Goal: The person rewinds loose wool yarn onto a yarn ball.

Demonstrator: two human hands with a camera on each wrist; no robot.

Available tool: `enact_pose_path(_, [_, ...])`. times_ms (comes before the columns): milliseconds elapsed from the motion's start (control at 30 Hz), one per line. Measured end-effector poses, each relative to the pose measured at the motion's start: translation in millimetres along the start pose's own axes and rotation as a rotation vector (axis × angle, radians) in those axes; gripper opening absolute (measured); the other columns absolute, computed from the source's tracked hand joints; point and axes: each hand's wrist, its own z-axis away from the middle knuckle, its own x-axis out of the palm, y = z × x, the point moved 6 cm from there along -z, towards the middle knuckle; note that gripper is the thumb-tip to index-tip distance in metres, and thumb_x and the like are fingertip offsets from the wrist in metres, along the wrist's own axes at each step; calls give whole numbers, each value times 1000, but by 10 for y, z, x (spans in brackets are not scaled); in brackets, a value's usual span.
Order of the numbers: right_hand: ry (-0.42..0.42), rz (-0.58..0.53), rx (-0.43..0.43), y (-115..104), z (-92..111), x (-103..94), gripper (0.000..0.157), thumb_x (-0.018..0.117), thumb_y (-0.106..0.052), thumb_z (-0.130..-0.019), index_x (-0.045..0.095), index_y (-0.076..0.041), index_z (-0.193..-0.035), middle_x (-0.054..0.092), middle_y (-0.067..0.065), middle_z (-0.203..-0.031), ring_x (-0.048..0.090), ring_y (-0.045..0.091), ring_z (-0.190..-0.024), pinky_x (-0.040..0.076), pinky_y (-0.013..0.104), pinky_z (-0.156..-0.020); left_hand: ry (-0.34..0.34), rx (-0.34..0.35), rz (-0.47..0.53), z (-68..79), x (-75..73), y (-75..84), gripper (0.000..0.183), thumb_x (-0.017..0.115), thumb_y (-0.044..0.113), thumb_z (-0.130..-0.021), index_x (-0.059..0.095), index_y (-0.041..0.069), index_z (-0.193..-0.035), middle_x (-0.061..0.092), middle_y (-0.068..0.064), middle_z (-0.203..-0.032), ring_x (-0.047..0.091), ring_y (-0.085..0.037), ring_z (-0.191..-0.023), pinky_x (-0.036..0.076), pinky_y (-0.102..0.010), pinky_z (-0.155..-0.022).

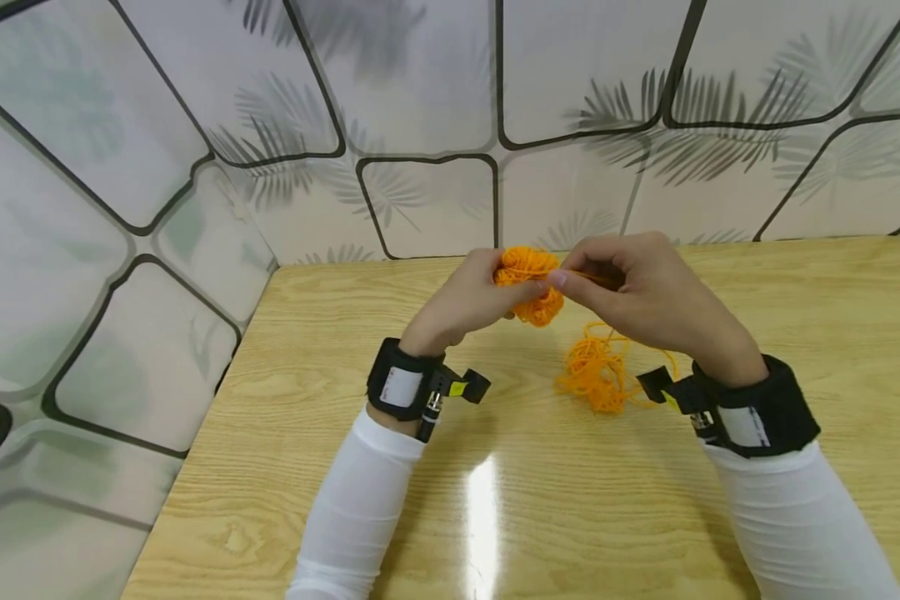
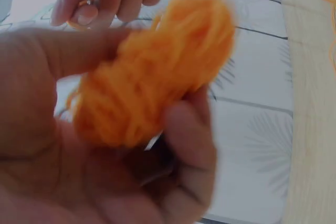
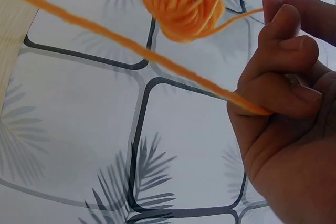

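Observation:
A small bundle of orange yarn [image 1: 534, 310] is gripped in my left hand [image 1: 465, 293], thumb on one side and fingers curled on the other. In the left wrist view the bundle [image 2: 157, 72] looks thick, wound and slightly blurred. Close by on the right, my right hand [image 1: 641, 287] pinches the yarn strand [image 3: 239, 19] that runs from the bundle. Its other fingers curl round the same yarn, and a length [image 3: 142, 51] of it leads away from the hand in the right wrist view. Both hands are raised above the table.
A loose tangle of orange yarn [image 1: 596, 375] lies on the wooden table [image 1: 307, 433] below the right hand. Patterned wall panels [image 1: 427, 200] stand behind the table and along its left side. Each wrist wears a black band with a small camera.

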Motion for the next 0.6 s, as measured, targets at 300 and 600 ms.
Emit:
enact_pose_path(300, [-62,22,-28,-90,-7,140,16,49,-35,-94,59,-26,-85,40,-4,-60,35,10,-47,30,27,-46,439,7,363,-14,-258,-56,31,70,25,-80,60,5,-102,61,-9,-100,59,-19,-85,49,-30,-75])
enact_pose_path(600, [-165,-52,2,-23,-39,292,21,44,-35,-97,60,-24,-88,52,-3,-68,41,11,-52,36,28,-47,232,36,828,5,-213,81,33,59,21,-90,55,1,-116,55,-11,-108,53,-19,-89,45,-30,-83])
